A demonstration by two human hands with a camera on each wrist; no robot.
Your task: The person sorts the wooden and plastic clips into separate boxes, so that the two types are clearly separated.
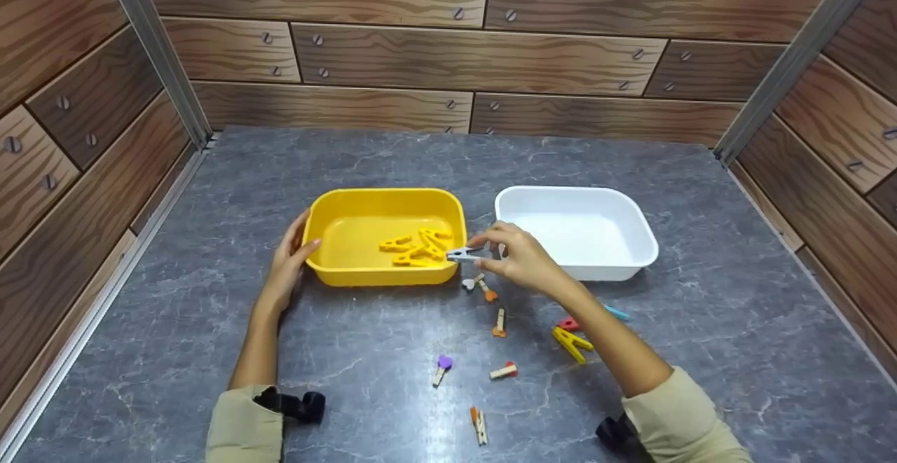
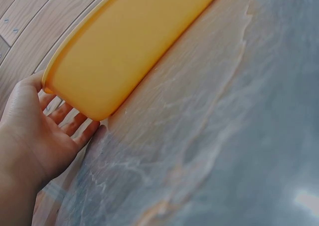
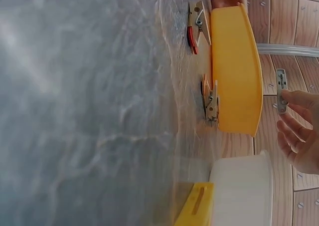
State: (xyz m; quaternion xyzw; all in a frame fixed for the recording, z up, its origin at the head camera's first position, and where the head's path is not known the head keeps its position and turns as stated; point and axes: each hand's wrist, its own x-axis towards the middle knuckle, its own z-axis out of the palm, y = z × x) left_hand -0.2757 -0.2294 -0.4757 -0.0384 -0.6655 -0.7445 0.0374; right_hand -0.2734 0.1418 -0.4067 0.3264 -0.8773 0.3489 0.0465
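Observation:
My left hand [image 1: 286, 265] holds the left end of a yellow plastic tub [image 1: 384, 277], thumb over the rim and fingers along the outer wall. In the left wrist view the fingers touch the tub's end from outside. Several yellow clothespins [image 1: 415, 256] lie in the tub's right half. Between thumb and fingertips my right hand [image 1: 522, 258] pinches a grey clothespin [image 1: 461, 254] above the tub's right rim. The right wrist view shows that grey clothespin [image 3: 281, 89] raised higher than the tub's edge.
A white tub [image 1: 610, 272] stands right of the yellow one, behind my right hand. Small wooden clothespins with coloured ornaments [image 1: 503, 372] lie scattered in front. A yellow clothespin [image 1: 573, 344], a red clothespin [image 1: 568, 323] and a blue piece [image 1: 617, 312] lie by my right forearm.

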